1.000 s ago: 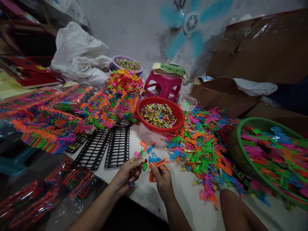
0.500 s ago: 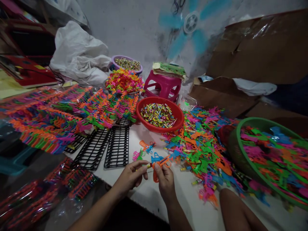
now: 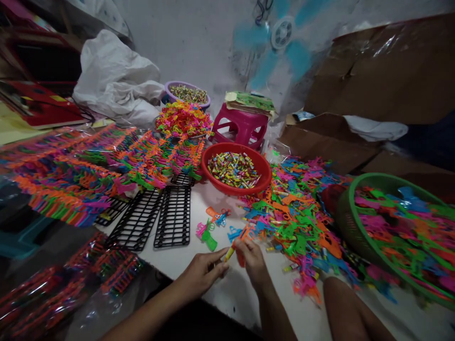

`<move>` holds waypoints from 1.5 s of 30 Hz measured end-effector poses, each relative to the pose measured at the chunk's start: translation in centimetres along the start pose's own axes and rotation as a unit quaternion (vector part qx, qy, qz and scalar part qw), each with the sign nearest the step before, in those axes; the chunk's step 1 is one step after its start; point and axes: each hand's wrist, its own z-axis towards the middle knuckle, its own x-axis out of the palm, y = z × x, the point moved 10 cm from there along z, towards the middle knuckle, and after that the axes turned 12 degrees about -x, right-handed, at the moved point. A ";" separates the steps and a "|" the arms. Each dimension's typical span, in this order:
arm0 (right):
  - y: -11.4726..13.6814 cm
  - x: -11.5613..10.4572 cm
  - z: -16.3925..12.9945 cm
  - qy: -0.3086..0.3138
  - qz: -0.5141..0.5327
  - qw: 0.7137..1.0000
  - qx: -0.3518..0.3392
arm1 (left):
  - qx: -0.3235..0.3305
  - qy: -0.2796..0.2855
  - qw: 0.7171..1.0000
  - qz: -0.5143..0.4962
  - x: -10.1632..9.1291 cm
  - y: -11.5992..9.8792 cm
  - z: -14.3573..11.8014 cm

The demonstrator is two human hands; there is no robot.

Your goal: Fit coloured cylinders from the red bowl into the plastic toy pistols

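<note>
Now the right hand [image 3: 253, 258] pinches an orange toy [image 3: 242, 235] steady while the left hand [image 3: 204, 271] pinches a small tube [image 3: 229, 254] against it, over the desk [image 3: 227, 289].

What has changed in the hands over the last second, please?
Both hands slid right and toward the person. The right hand keeps its grip on the orange toy; the left hand now presses a small yellow stick against it. A green toy shows on the table. The red bowl and racks stayed put.
</note>
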 end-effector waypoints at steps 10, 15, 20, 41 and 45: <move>1.6 -1.4 3.0 -0.057 -0.323 0.936 -0.129 | 0.002 -0.229 0.960 -0.164 -6.7 6.5 0.6; -0.8 8.3 1.8 0.032 -0.231 0.964 -0.128 | 0.019 -0.246 0.945 -0.215 -6.0 7.1 -0.6; -3.0 6.7 2.2 0.003 0.019 1.000 -0.002 | -0.091 -0.183 0.915 -0.349 -5.7 9.4 0.3; 3.1 3.0 -1.3 -0.047 0.061 0.995 -0.063 | -0.133 -0.033 0.869 -0.476 -2.2 3.0 1.8; 3.4 3.0 -1.1 -0.014 0.058 0.996 -0.071 | -0.144 -0.064 0.852 -0.500 -3.0 3.8 1.8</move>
